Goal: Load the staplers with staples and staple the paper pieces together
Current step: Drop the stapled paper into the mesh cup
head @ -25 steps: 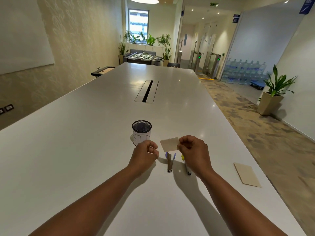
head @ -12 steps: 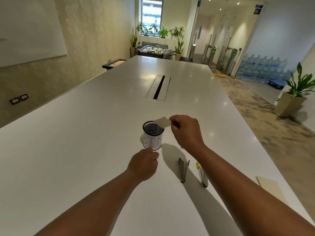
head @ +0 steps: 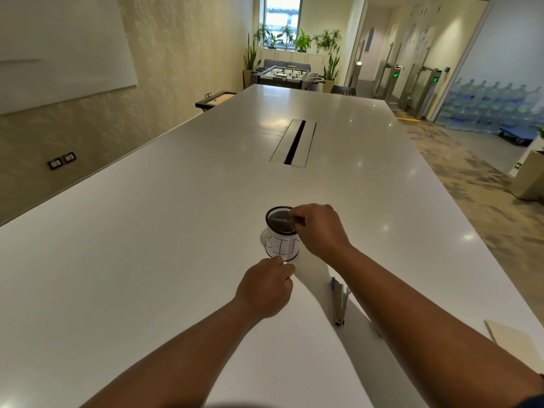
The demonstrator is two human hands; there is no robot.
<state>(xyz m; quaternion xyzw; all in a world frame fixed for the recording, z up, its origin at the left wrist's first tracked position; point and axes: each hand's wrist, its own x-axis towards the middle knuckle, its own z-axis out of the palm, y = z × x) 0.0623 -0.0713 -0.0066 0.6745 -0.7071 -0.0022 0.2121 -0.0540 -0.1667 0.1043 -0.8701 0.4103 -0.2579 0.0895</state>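
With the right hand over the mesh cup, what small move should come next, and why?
Probably draw the right hand back toward the stapler. Its curled fingers sit at the rim of the mesh cup, and no paper shows in them. More paper waits at the table's right edge. The left hand rests before the cup.

Table [head: 147,245] surface wide open left of the mesh cup [head: 282,234] and far beyond it, up to the cable slot [head: 294,145]. Cup mouth blocked by right hand [head: 319,231] hovering at its right rim. Left hand [head: 265,290] sits just in front of the cup base, closing the near approach. Stapler [head: 340,301] lies in the narrow lane under the right forearm. Paper stack [head: 512,337] near the right table edge, well apart from the stapler.
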